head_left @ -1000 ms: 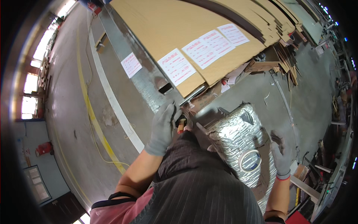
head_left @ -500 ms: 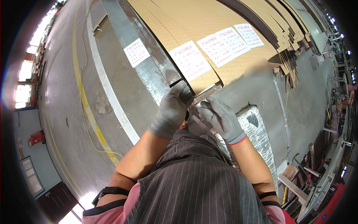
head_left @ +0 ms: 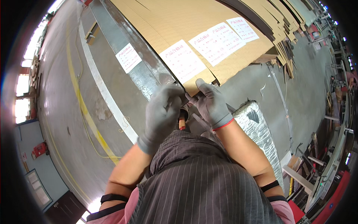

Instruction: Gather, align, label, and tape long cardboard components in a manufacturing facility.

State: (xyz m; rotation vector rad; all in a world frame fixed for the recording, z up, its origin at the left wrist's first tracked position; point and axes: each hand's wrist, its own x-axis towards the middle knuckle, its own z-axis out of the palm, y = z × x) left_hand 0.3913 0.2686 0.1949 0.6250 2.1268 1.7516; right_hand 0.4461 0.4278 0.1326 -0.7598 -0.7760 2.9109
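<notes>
My left hand [head_left: 162,112], in a grey glove, is closed at the near end of a long dark metal piece [head_left: 158,71]. Its fingertips are turned away, so what they hold cannot be made out. Close beside it, my right hand [head_left: 212,106], gloved the same way, pinches the near edge of a tan cardboard sheet [head_left: 149,22] at its corner. White paper labels with red print [head_left: 182,61] lie in a row on the cardboard. Another white label [head_left: 128,58] sits on the grey metal strip to the left.
Right of my hands stands a long bundle in silvery wrap [head_left: 259,127]. More layered cardboard strips [head_left: 287,56] jut out at the far right. Yellow [head_left: 84,108] and white [head_left: 108,97] lines run along the floor at left, near a thin cord. Racks with metal pieces line the right side.
My right hand has moved left and up onto the cardboard's near corner, where the edge now bends down. My left hand has shifted slightly left and down.
</notes>
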